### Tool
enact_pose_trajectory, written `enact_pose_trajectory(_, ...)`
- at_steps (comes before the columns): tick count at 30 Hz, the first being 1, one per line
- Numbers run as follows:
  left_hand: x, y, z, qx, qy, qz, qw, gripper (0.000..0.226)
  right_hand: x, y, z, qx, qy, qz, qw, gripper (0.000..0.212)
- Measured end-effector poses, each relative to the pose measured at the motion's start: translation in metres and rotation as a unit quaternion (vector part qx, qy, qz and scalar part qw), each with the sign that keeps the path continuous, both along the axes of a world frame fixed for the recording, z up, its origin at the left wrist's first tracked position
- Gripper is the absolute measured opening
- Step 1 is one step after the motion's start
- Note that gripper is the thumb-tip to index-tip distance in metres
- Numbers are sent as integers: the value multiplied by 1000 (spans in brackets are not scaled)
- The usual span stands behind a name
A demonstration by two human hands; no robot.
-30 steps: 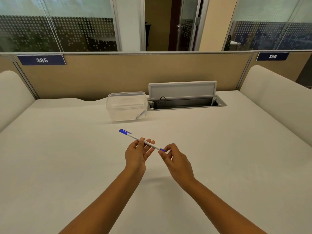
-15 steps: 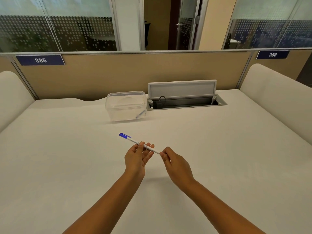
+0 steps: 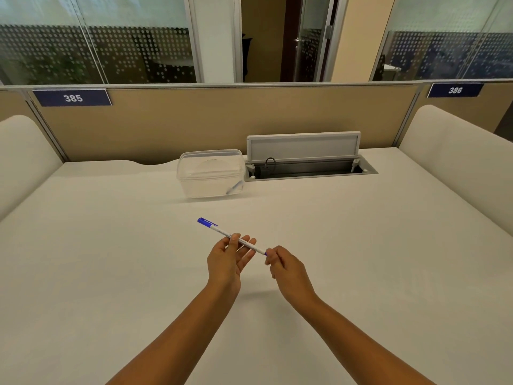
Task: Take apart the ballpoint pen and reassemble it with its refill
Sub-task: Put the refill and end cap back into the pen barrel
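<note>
Ballpoint pen (image 3: 222, 231) held in the air above the white desk (image 3: 111, 259), slanting from a blue cap at upper left down to a blue end at lower right. Left hand (image 3: 228, 259) palm up under the white barrel, thumb pressing it against loosely curled fingers near the middle. Right hand (image 3: 286, 269) pinching the lower blue end between thumb and fingertips, fingers curled tight; what sits inside that pinch mostly hidden. Both forearms bare, reaching in from the bottom edge. Farther back: clear plastic container (image 3: 211, 173), lid on, just beside an open cable hatch (image 3: 305, 162). On the partition, 2 blue plates reading 385 (image 3: 72, 98) and 386 (image 3: 455, 90).
</note>
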State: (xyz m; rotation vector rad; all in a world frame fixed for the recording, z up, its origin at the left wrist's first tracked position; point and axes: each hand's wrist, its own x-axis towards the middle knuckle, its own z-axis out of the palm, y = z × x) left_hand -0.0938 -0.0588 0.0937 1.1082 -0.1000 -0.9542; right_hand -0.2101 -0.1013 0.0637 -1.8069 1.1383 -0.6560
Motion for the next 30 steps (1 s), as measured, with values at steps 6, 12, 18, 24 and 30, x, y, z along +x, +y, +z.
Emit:
enact_pose_trajectory(6, 1, -1, 0, 3, -2, 1, 1000, 19, -3, 0, 5, -24, 65, -12, 998, 34)
enact_pose_trajectory(12, 0, 0, 1, 4, -5, -5, 1000, 24, -7, -1, 6, -50, 56, -8, 997, 28)
enact_pose_trajectory(18, 1, -1, 2, 4, -3, -2, 1000, 21, -7, 2, 6, -53, 66, 10, 996, 25)
enact_pose_trajectory(24, -1, -4, 5, 2, -2, -15, 1000, 19, -7, 6, 5, -55, 54, 8, 997, 35)
enact_pose_trajectory(30, 0, -3, 4, -7, 5, -16, 1000, 19, -9, 6, 7, -139, 88, 18, 986, 21)
